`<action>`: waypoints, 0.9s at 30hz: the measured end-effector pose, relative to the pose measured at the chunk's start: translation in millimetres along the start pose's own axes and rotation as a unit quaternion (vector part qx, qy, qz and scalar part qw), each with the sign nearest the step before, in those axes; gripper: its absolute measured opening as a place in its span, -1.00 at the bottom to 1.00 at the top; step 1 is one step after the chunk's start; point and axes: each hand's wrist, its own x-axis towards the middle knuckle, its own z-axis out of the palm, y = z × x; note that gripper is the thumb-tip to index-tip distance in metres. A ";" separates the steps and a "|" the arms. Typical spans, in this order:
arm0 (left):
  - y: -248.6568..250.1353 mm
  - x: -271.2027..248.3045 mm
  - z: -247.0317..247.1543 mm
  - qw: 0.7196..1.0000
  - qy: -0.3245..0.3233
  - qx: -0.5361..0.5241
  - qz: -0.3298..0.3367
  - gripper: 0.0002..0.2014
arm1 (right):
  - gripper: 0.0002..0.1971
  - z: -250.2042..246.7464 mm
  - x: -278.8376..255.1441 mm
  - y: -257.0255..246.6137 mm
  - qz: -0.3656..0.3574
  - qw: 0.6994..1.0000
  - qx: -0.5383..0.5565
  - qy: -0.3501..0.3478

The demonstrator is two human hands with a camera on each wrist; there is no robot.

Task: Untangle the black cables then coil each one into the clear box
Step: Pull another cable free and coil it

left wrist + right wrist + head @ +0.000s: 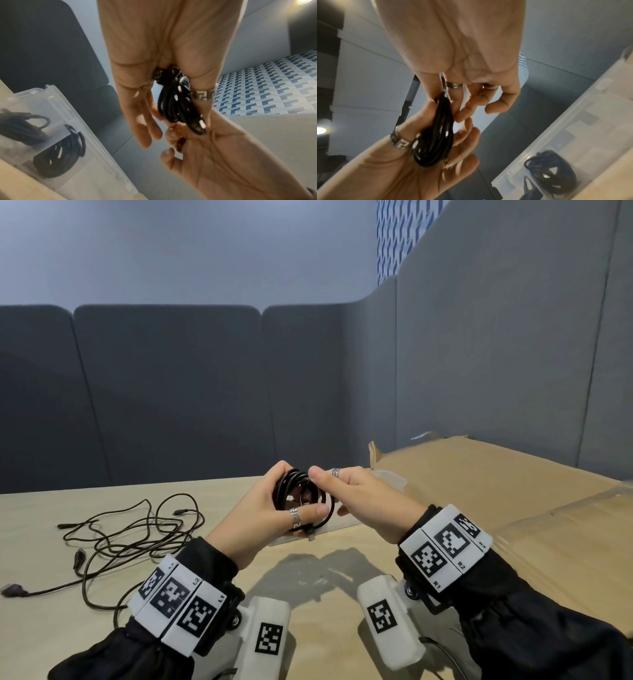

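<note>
I hold a coiled black cable above the table between both hands. My left hand grips the coil between its ringed thumb and its fingers. My right hand pinches the coil's top with thumb and forefinger; its other fingers hang loose. The clear box stands just behind my hands, mostly hidden in the head view. The wrist views show coiled black cables inside the box: one coil, a second coil beside it, and a coil. A tangle of loose black cables lies on the table at the left.
A flattened cardboard sheet covers the right side of the wooden table. Grey padded panels wall off the back and right. A plug of the loose tangle lies near the left edge.
</note>
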 end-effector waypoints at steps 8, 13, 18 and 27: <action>1.2 -2.1 -3.7 0.997 -0.035 -0.007 -0.064 -0.53 | -0.47 6.3 -3.4 1.7 -0.004 0.998 -0.050 -0.033; 0.4 -1.7 -6.5 0.995 -0.055 -0.046 -0.063 -0.39 | -0.56 8.3 -4.2 -1.2 -0.011 0.999 -0.028 -0.043; 2.7 -1.4 -3.2 0.990 -0.074 -0.103 -0.063 -0.43 | -0.77 6.7 1.1 3.8 -0.002 0.996 0.079 0.031; -4.2 1.9 3.8 1.000 -0.011 -0.001 -0.022 -0.28 | -0.88 8.9 1.0 5.7 -0.039 0.994 0.047 0.094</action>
